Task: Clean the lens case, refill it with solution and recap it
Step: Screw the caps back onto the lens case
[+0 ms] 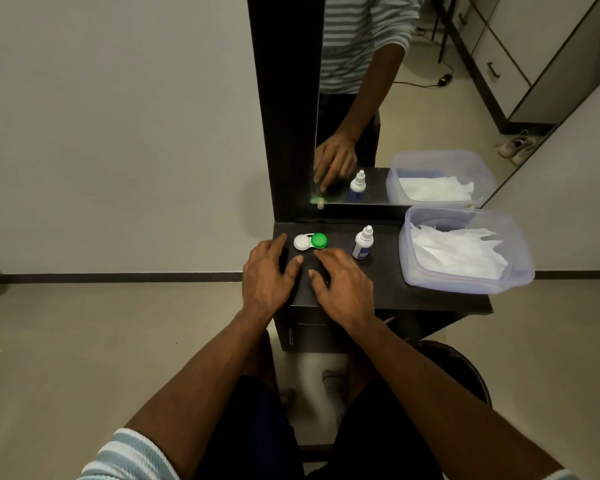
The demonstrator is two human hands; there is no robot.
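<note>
The lens case (pixel 310 241), with 1 white cap and 1 green cap both on, lies at the back-left of the dark table (pixel 388 292). Just in front of it, the left hand (pixel 267 275) and right hand (pixel 343 284) rest flat, fingers loosely spread, holding nothing. The solution bottle (pixel 363 242) stands upright to the right, near a clear tub (pixel 465 252) of white tissues. Opening seems to be the step in hand: steady the case with 1 hand, twist each cap off with the other, and keep the caps apart.
</note>
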